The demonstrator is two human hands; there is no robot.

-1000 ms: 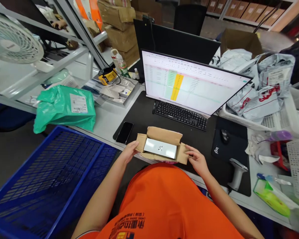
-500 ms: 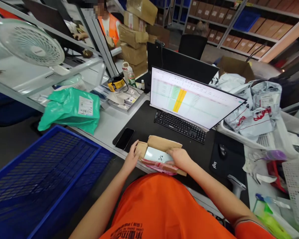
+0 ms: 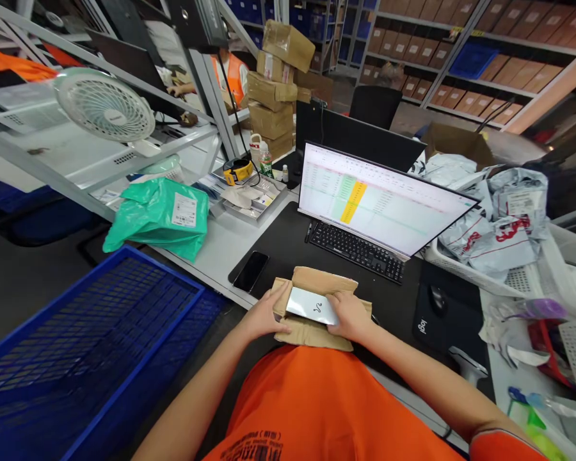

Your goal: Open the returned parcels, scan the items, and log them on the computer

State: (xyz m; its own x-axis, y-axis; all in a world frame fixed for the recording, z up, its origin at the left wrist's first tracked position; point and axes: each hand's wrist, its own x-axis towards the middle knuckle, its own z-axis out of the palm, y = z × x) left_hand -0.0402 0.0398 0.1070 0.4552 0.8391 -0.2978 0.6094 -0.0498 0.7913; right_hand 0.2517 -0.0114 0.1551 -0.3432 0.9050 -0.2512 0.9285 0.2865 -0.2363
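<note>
A small open cardboard box (image 3: 317,280) sits on the black desk mat at the near edge, in front of the keyboard (image 3: 356,251). A flat white product box (image 3: 312,305) with a black squiggle lies inside it. My left hand (image 3: 265,314) holds the box's left side and near flap, fingers curled on the cardboard. On the white box's right end rests my right hand (image 3: 349,316), fingers curled over its edge. The near flap (image 3: 307,331) is folded toward me.
A black phone (image 3: 251,271) lies left of the box. A monitor (image 3: 384,200) stands behind the keyboard, a mouse (image 3: 436,298) and barcode scanner (image 3: 468,365) to the right. A green mailer bag (image 3: 160,218), blue crate (image 3: 77,346), fan (image 3: 104,112) and basket of grey parcels (image 3: 499,224) surround the desk.
My right hand came in from the box's right flap onto the white box inside. The pink wrapping seen at the near edge half a second ago is out of sight. My view tilted up.
</note>
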